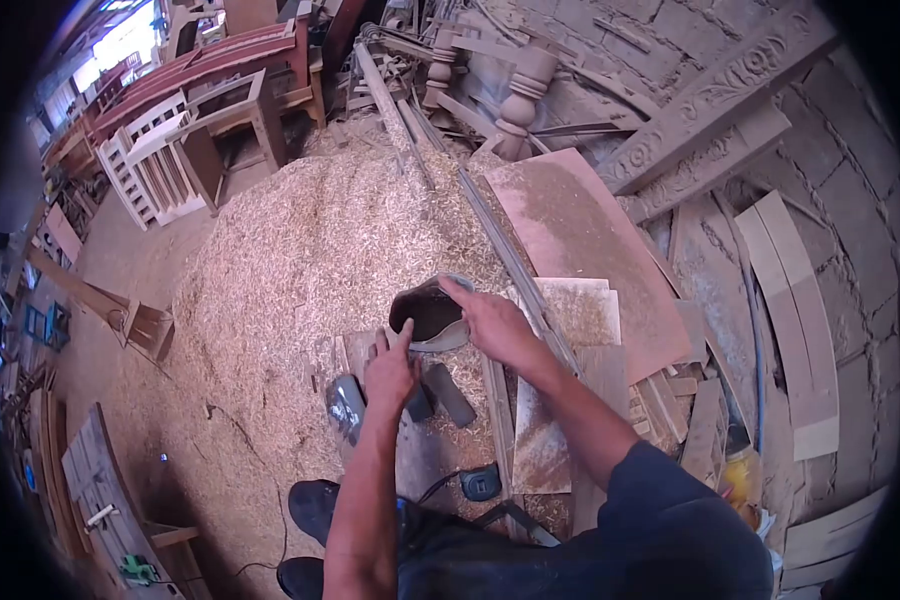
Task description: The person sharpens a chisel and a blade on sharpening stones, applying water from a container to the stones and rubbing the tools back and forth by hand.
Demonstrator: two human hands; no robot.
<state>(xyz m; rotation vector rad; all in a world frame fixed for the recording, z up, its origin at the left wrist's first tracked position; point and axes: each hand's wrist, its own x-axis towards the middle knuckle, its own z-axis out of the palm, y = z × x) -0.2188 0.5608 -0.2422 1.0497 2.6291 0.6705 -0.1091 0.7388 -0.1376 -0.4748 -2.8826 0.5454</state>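
A round, open-topped container (pixel 442 344) with a dark inside and an uneven greyish rim is between my hands. My left hand (pixel 390 378) grips its near-left edge, with the thumb at the rim. At the right side my right hand (pixel 496 326) holds the rim, its index finger stretched along the top edge. What lies inside is too dark to make out. Close below my left hand are a clear plastic bottle (pixel 346 405) lying down and a dark rectangular block (pixel 450 396). A tape measure (pixel 481 483) rests nearer to my body.
A large heap of wood shavings (pixel 320 235) spreads ahead and left. Boards (pixel 570 240) and a long strip (pixel 500 240) lie to the right. Carved panels (pixel 720 95) lean against the block wall. Wooden furniture (pixel 160 150) and turned posts (pixel 520 105) stand at the back.
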